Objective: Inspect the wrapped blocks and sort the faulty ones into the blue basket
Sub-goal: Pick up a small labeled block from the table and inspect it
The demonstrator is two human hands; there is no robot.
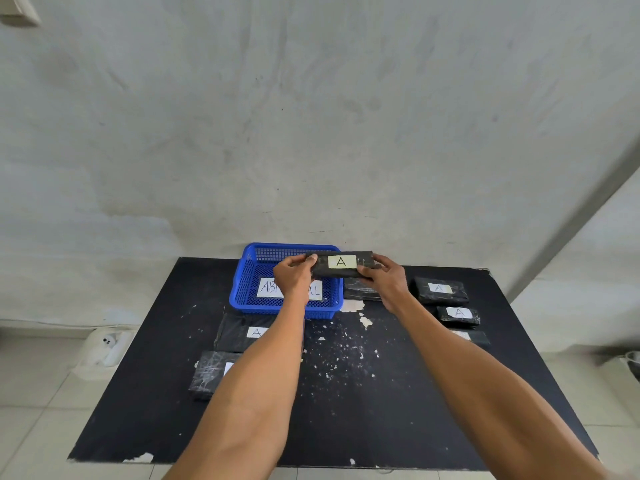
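Black, paint-flecked desk (346, 393) stands against grey wall (311, 116), apparently plaster; both hands (294, 275) (384, 278) grip wrapped block (341, 263).

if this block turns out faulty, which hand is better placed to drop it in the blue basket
Probably the left. The left hand holds the block at the end already over the blue basket, while the right hand grips the end outside the basket's right rim.

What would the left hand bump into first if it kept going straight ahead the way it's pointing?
Probably the far wall of the blue basket. The left hand grips one end of a wrapped block above the basket; depth is unclear, so it might clear the rim.
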